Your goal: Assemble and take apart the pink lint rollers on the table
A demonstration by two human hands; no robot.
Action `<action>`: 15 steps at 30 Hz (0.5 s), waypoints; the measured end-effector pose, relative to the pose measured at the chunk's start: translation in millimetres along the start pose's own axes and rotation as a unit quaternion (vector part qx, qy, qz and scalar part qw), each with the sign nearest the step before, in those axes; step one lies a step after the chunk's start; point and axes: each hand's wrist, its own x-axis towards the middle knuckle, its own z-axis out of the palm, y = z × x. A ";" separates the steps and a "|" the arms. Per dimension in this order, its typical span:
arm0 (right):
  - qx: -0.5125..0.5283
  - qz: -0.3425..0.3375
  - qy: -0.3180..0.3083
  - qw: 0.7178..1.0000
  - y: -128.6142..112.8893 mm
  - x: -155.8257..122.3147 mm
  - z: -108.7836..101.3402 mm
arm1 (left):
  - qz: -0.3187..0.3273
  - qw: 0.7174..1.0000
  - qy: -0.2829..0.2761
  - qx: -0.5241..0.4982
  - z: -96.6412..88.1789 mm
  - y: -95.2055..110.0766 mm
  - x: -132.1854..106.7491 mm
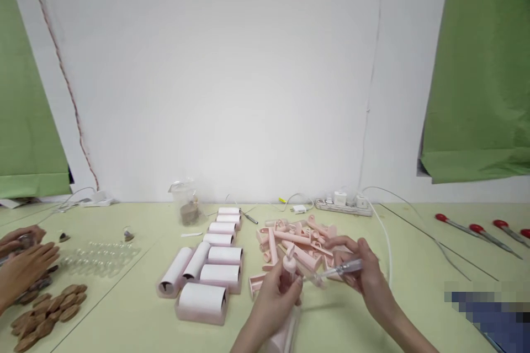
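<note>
One clear container (179, 196) (brown contents (189, 214)), pink piece (289, 263) in left hand (274, 297)

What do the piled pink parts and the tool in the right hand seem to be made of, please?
The pink parts look like molded plastic, smooth and fairly matte: even color, thin edges. The tool in the right hand seems to have a glossy, clear plastic handle, since it looks see-through; its thin shaft may be metal, but is blurred.

No text, label, brand, number or sign can be read on the pink parts (272, 246), the power strip (345, 209) or any other surface shown.
</note>
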 end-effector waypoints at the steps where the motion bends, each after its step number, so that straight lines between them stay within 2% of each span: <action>1: 0.004 0.014 0.009 1.000 -1.2 -1.2 -1.0 | 0.005 1.000 0.009 0.019 -0.3 0.9 -1.1; 4: 0.009 0.011 0.019 1.000 -2.4 -6.4 1.8 | 0.006 0.998 0.007 0.058 -0.2 2.3 -2.8; 11: 0.041 -0.073 0.012 0.996 -4.0 -19.1 7.4 | 0.007 0.998 -0.001 0.069 -0.3 -1.0 -4.2; 15: -0.007 -0.111 -0.001 0.994 1.2 -22.8 13.0 | 0.036 0.992 -0.017 0.120 7.0 4.9 -5.6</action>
